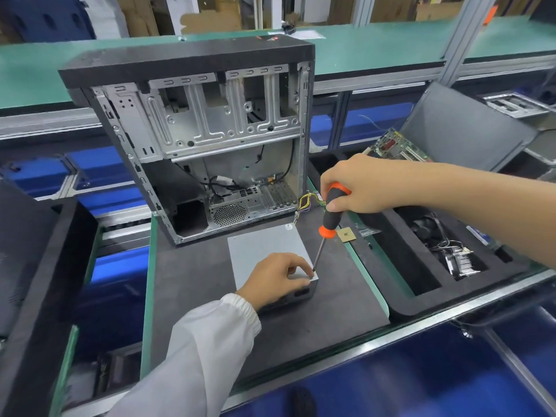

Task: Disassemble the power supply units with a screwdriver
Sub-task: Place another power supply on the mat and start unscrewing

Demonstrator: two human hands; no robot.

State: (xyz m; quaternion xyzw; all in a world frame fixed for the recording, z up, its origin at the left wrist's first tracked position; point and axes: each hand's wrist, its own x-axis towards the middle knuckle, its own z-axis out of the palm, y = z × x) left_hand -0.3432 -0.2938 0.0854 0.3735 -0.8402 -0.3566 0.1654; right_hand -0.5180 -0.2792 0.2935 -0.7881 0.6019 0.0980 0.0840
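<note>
The right hand [355, 188] is wrapped round the black-and-orange handle of the screwdriver [329, 221], thumb laid along the grip, and the thin shaft slants down so its tip meets the near right corner of the power supply unit [264, 251]. The left hand [278, 279] rests on that same corner, fingers curled over the top edge with the fingertips pinched close beside the tip; whether they hold a screw or only steady the blade I cannot tell. The unit lies flat on the dark foam mat [195, 281] of the table, just in front of the open computer case [204, 152], its coloured wires [304, 206] trailing off behind it.

To do this step well, I would say the driver wants to stand straighter over the screw head and press down firmly before turning, since a slanted tip may slip out. The left hand should bear down on the casing so it does not skid on the foam, with the fingers kept clear of the point.

To the right, a foam tray [421, 284] holds a heatsink [460, 261] and a fan [427, 227].
</note>
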